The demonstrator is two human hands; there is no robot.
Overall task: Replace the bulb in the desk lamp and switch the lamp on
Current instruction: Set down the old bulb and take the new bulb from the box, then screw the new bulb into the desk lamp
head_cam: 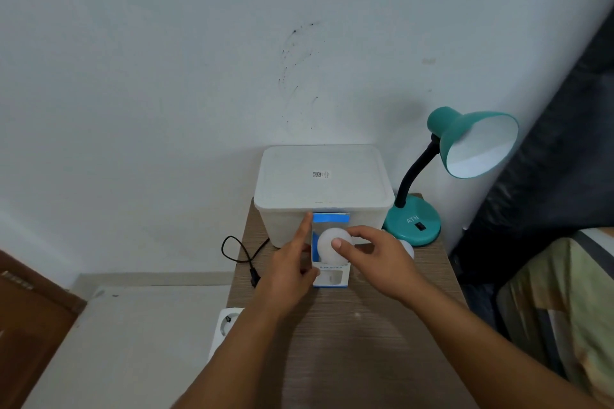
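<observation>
While left hand [288, 271] clasps the blue-white carton [331, 277], right hand [373, 256] fingertips pinch the round frosted bulb [327, 246].

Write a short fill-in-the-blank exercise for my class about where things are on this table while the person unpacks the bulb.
1. The right hand grips a white bulb that sits in a blue and white ____.
2. The teal lamp stands to the ____ of the white container.
3. The lamp's shade holds ____ bulb.
4. The left hand steadies the carton's ____ side.

Missing words: carton; right; no; left
</observation>
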